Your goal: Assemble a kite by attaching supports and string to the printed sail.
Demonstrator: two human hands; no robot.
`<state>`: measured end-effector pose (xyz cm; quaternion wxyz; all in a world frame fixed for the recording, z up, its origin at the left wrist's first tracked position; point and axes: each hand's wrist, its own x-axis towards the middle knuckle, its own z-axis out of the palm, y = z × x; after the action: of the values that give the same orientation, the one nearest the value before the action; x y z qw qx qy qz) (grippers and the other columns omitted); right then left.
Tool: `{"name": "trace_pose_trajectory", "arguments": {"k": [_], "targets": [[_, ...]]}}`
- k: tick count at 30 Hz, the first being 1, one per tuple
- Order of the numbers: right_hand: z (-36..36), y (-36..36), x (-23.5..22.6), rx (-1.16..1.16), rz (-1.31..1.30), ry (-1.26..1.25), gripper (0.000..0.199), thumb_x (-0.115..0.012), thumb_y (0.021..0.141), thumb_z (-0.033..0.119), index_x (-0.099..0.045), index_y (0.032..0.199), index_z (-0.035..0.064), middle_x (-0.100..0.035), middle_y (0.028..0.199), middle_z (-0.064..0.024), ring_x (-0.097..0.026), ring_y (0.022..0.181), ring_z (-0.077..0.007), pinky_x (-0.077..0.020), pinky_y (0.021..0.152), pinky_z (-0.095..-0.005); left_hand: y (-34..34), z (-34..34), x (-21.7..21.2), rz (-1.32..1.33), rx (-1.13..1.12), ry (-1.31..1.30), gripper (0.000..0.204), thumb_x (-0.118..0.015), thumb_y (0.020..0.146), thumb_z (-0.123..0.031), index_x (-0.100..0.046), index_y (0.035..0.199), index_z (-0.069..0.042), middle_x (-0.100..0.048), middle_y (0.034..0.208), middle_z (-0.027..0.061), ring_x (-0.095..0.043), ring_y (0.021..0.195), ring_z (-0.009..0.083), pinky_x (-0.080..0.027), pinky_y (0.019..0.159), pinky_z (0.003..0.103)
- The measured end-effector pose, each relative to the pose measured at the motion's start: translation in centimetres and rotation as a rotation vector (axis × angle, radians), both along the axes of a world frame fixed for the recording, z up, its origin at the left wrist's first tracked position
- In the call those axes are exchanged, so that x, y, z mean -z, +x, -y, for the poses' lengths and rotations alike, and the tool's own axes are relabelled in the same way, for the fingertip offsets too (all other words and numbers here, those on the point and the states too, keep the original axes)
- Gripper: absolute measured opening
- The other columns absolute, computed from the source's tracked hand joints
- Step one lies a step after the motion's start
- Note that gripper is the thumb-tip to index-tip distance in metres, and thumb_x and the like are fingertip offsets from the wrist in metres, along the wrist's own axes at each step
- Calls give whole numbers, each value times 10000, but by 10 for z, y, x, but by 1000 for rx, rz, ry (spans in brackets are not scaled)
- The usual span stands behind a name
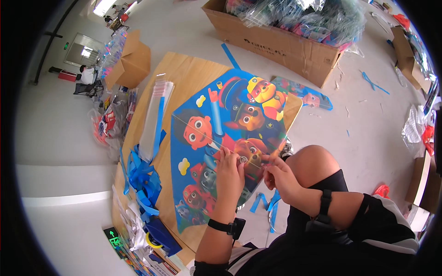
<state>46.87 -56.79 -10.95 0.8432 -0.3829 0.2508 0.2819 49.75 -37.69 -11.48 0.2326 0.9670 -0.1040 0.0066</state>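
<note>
A blue kite (184,152), printed with cartoon dogs and a child, lies tilted over the wooden table with its lower right part toward my knees. Thin straight lines, rods or string, cross its face. My left hand (229,172) rests on the kite's middle, fingers bent and closed on it. Beside that thumb sits a small pale round piece (243,159). Just to the right, my right hand (280,177) is closed, thumb and fingers pinched near the kite's edge. What lies in that pinch is too small to make out.
The wooden table (179,69) carries a stack of clear plastic sleeves (154,115) and a heap of blue strips (143,179). Another printed kite (311,94) pokes out beyond the table. A large carton (276,43) full of plastic-wrapped goods stands ahead; blue scraps (374,83) litter the floor.
</note>
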Motion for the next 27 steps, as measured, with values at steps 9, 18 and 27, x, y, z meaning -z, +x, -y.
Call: {"name": "trace_pose_trajectory", "arguments": {"k": [9, 18, 27], "targets": [[8, -11, 2, -349, 191, -273, 442, -433, 998, 70, -455, 1439, 63, -598, 775, -32, -584, 682, -110, -447, 587, -251, -6, 1, 5, 8, -12, -40, 311, -696, 942, -182, -517, 1175, -80, -373, 1544, 333, -306, 1471, 503, -306, 1151, 627], [11, -13, 2, -402, 283, -336, 460, -493, 984, 63, -458, 1443, 65, -633, 802, -65, -620, 690, -130, -516, 649, -289, -14, 6, 5, 55, 25, 27, 379, -718, 923, -171, -549, 1255, -100, -323, 1582, 315, -286, 1483, 499, -254, 1162, 666], [9, -14, 10, -382, 292, -341, 470, -506, 978, 78, -448, 1444, 55, -637, 811, -62, -614, 683, -131, -512, 650, -283, -31, -2, 15, 133, 44, -92, 399, -667, 943, -52, -659, 1340, -85, -515, 1509, 164, -454, 1417, 390, -296, 1186, 540]]}}
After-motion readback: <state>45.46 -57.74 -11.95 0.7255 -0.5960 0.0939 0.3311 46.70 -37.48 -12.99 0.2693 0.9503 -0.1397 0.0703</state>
